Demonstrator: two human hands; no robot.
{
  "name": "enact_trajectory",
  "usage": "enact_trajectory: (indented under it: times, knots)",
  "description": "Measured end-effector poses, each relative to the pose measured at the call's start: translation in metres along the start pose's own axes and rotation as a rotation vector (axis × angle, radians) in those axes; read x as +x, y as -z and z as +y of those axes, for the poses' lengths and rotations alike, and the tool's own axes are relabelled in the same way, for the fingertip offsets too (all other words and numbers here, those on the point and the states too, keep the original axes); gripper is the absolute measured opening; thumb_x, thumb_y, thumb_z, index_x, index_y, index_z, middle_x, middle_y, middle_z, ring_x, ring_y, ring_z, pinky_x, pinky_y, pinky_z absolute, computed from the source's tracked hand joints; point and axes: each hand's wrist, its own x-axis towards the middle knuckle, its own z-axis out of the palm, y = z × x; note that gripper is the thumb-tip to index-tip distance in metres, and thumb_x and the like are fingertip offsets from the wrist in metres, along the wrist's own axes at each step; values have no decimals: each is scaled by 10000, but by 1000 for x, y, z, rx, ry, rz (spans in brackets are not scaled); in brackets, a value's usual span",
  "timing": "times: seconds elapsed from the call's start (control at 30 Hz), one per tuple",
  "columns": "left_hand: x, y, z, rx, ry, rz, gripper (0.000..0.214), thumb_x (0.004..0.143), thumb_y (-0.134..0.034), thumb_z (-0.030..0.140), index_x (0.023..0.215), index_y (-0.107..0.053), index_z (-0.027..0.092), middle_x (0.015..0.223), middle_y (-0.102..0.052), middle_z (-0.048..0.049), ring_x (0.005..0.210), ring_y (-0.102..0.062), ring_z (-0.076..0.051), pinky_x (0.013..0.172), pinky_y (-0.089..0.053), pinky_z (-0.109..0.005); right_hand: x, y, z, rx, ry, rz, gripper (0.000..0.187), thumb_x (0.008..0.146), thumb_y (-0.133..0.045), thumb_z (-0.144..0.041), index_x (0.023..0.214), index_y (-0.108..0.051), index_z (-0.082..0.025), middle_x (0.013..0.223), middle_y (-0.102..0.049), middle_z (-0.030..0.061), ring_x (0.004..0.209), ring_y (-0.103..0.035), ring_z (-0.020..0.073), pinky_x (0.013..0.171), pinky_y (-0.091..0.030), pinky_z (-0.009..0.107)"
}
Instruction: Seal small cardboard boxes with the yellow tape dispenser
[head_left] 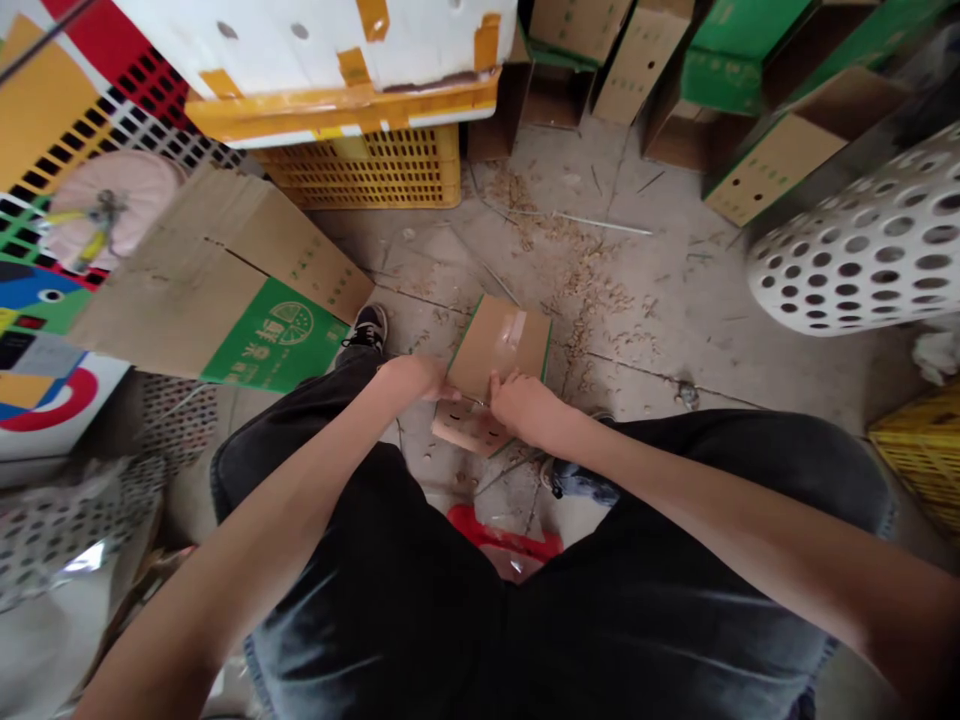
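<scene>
Between my feet stands a small brown cardboard box [487,345] with green edges, a strip of clear tape [514,328] on its top and dark slots in its near side. At the box's near left top edge is my left hand [417,378], its fingers closed. My right hand [521,405] is curled over the near right part of the top, thumb and fingers drawn together. A thin, dark, shiny line [472,401] runs between the two hands along the near edge; what it is I cannot make out. My fingertips are partly hidden.
A larger cardboard box [172,270] leans at my left. Ahead, a white foam box [322,50] rests on a yellow crate [367,175]. More cartons [780,165] and a white perforated basket [862,240] stand to the right. Brown scraps [592,280] litter the floor. Something red [510,535] lies beneath me.
</scene>
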Motion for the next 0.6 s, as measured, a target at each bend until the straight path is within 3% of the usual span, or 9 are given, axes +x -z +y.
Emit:
enact_trajectory:
  times: [0.33, 0.47, 0.6]
  knots:
    - [-12, 8, 5, 1, -9, 1, 601, 966, -456, 534, 1342, -634, 100, 1365, -625, -218, 1268, -605, -340, 1034, -506, -388, 0, 12, 8, -2, 98, -90, 592, 873, -540, -26, 1452, -451, 60, 1273, -603, 386, 1148, -673, 380, 868, -580, 416]
    - [-10, 5, 4, 13, 1, 31, 585, 962, -459, 543, 1316, -657, 122, 1351, -638, -208, 1246, -619, -333, 1005, -518, -376, -1, 9, 13, 29, 135, -32, 507, 899, -452, 2, 1399, -524, 46, 1153, -682, 328, 1112, -695, 338, 874, -572, 392]
    - [1, 0, -3, 2, -21, 107, 595, 933, -493, 591, 1269, -688, 141, 1280, -680, -217, 1190, -654, -316, 961, -522, -334, 0, 6, 13, 32, 98, -1, 536, 909, -473, -51, 1429, -463, 79, 1160, -672, 340, 1097, -696, 347, 833, -590, 400]
